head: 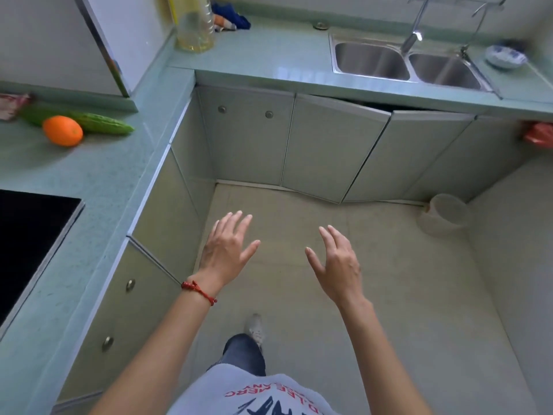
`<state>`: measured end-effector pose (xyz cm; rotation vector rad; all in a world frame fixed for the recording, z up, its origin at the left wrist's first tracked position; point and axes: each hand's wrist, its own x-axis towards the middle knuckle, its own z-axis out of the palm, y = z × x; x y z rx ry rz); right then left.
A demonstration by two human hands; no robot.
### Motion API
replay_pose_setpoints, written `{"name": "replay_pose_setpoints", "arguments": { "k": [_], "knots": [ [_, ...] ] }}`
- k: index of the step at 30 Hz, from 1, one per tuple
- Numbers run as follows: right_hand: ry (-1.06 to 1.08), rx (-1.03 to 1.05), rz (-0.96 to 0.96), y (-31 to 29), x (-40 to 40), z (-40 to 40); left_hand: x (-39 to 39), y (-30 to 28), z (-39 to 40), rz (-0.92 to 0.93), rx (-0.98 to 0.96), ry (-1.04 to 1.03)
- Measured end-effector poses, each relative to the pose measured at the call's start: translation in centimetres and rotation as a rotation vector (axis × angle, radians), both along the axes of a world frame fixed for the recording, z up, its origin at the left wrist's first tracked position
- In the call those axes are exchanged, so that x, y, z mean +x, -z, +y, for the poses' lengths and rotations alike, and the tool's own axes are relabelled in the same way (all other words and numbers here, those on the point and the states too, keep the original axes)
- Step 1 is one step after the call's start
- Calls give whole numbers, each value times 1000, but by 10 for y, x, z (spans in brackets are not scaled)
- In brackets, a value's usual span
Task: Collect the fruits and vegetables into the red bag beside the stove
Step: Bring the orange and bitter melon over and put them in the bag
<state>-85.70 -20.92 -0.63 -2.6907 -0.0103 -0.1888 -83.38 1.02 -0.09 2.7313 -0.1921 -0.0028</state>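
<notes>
Hands both empty, left hand point(225, 250) and right hand point(338, 263) spread loose over the floor; orange point(62, 130) touching 1 bitter gourd point(100, 123) on the counter point(98, 175), well up-left of the left hand.

a pale green worktop point(113, 175) runs in an l around the corner of a small kitchen. a black stove top point(27, 235) is set into it at the left edge. along the far run sits a steel double sink point(407, 62) with a tall tap point(414, 34) over it. below are grey-green cupboard doors point(245, 133) with round metal knobs; one door point(335, 145) under the sink stands ajar and crooked. the floor point(374, 280) is beige tile, with a pale round bin point(446, 214) in the far right corner. white walls point(45, 40) rise behind the worktop. soft daylight glints off the worktop near the sink.
</notes>
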Motion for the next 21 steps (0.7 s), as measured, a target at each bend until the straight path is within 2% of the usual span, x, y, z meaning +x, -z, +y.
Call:
{"name": "replay_pose_setpoints", "arguments": {
  "k": [9, 21],
  "knots": [
    [-73, -1, 4, -7, 143, 30, 124, -1, 33, 43, 8, -64],
    [-367, 24, 30, -5, 322, 76, 235, 1, 65, 32, -34, -368]
  ]
}}
